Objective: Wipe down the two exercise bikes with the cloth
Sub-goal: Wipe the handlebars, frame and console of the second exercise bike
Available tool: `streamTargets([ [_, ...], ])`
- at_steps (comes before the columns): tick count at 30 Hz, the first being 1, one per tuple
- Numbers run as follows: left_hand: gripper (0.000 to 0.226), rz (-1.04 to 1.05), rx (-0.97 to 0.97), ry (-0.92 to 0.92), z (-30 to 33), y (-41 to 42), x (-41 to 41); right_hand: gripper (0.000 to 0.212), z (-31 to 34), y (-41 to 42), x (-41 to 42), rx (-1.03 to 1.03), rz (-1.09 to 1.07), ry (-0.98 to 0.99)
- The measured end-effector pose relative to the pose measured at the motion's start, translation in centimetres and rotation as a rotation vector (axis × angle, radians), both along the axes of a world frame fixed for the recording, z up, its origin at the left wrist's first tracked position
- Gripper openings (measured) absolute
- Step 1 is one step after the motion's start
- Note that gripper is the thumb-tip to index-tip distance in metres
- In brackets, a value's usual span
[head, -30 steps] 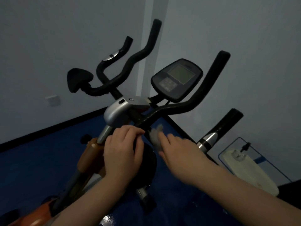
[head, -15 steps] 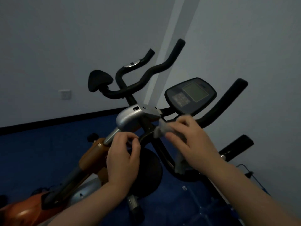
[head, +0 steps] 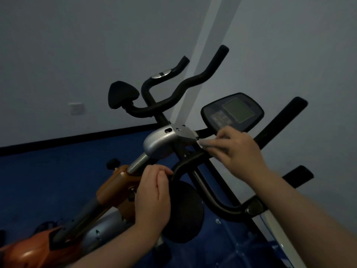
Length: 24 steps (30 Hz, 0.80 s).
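Note:
An orange exercise bike (head: 114, 188) with a silver stem housing (head: 160, 142) and black handlebars (head: 193, 82) fills the middle of the view. Its console (head: 233, 111) with a grey screen sits right of centre. My right hand (head: 237, 149) pinches a small pale cloth (head: 205, 143) and presses it against the bar just below the console, beside the silver housing. My left hand (head: 152, 198) grips the black lower handlebar loop (head: 204, 190) near the stem. A black round seat or pad (head: 183, 211) sits under my left hand.
Grey walls meet in a corner behind the bike, with a white wall socket (head: 77, 108) on the left wall. The floor (head: 48, 171) is dark blue with a black skirting line. Another black bar (head: 298, 176) juts out at the right.
My right hand has carried the cloth up from the lower bar to just under the console. The view has tilted upward, and my left hand stays on the bar.

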State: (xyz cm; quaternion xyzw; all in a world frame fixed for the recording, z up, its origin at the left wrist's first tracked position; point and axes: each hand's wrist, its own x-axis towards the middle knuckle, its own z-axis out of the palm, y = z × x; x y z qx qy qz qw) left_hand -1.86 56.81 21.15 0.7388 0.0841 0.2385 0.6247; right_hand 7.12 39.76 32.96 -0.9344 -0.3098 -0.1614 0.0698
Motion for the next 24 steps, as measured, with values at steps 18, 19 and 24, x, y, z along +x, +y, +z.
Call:
streamTargets([
  [18, 0.025, -0.280, 0.146, -0.028, 0.1, 2.2, 0.6, 0.023, -3.1, 1.7, -2.1, 0.061, -0.026, 0.018],
  [19, 0.022, -0.322, 0.173, -0.019, 0.3, 2.7, 0.7, 0.023, -2.1, 0.0, -1.6, 0.061, -0.111, -0.039],
  [24, 0.015, -0.485, 0.191, 0.021, 2.9, 3.5, 3.4, 0.014, 0.7, -4.1, 0.2, 0.231, -0.559, -0.204],
])
